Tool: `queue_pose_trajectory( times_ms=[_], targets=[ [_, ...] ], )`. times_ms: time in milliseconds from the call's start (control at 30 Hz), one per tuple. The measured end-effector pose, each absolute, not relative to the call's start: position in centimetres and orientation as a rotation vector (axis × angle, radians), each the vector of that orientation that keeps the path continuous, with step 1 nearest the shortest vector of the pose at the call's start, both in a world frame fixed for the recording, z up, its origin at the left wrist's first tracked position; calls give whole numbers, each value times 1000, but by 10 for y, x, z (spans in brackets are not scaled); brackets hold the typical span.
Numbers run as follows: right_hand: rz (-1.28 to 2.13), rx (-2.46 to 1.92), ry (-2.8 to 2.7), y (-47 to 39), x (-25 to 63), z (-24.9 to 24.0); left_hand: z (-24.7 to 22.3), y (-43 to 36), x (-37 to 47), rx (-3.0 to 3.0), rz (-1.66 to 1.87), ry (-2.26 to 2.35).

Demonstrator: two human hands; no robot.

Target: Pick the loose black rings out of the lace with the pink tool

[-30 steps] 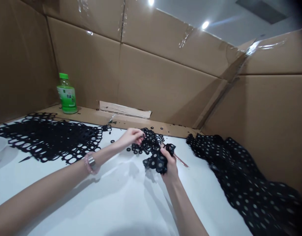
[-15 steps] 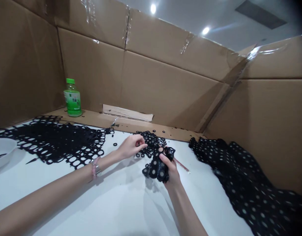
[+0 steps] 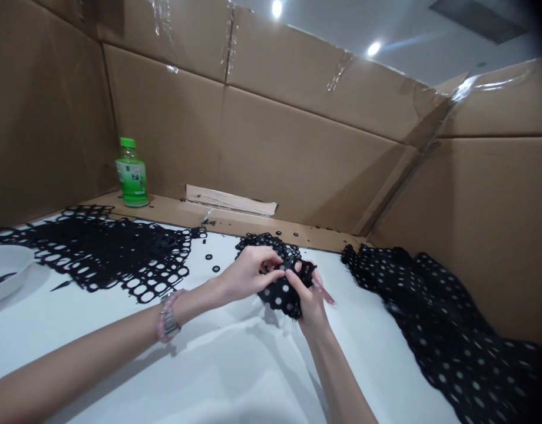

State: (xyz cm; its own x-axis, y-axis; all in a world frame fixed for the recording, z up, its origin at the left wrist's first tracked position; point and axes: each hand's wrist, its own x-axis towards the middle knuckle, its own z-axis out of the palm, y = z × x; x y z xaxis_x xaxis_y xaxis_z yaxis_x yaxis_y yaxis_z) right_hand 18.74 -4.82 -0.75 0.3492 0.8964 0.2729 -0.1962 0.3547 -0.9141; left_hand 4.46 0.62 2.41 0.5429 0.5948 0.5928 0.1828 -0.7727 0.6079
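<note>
1. Black material with pale round dots makes the dotted piece (image 3: 280, 296), which is in the hands over the white table (image 3: 218, 380). I take this piece as the centre of the clock.
2. The right hand (image 3: 310, 299) is gripping the dotted piece, with its thumb lying on the upper face.
3. The left hand (image 3: 255, 272) comes to the piece from the 9 o'clock side. Its thumb and first finger are bent toward each other at the surface, but I cannot tell if they pinch something.
4. A pink bracelet and a silver-coloured band (image 3: 170, 323) are around the left wrist.
5. A pinkish, narrow object (image 3: 327, 294) is just beside the right hand, at 3 o'clock. Whether this hand also holds it is not clear.
6. Between 11 and 12 o'clock, a heap of small black rings (image 3: 263, 239) lies near the hands.
7. Two loose round bits (image 3: 215, 269) lie at 10 o'clock, apart from each other.
8. From 9 to 10 o'clock, a black net (image 3: 112, 244) with many holes is spread flat; beyond it, at 9 o'clock, a white bowl (image 3: 10, 288) contains something dark.
9. A bottle (image 3: 133, 182) with green liquid and green cap stands upright near 10 o'clock, before the cardboard wall (image 3: 297, 153).
10. From 2 to 4 o'clock, a long black dotted sheet (image 3: 434, 321) lies in folds.
</note>
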Motion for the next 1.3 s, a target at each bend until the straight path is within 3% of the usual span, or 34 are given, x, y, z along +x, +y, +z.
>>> queue_pose_trajectory(
  times_ms=[400, 900, 1300],
  targets=[
    [906, -902, -904, -49, 186, -7, 26, 7, 44, 2066, 957, 582],
    [889, -900, -943, -49, 187, -6, 20, -9, 52, 2256, 1117, 708],
    [964, -797, -1039, -60, 194, 4, 16, 24, 42, 2003, 716, 351]
  ],
)
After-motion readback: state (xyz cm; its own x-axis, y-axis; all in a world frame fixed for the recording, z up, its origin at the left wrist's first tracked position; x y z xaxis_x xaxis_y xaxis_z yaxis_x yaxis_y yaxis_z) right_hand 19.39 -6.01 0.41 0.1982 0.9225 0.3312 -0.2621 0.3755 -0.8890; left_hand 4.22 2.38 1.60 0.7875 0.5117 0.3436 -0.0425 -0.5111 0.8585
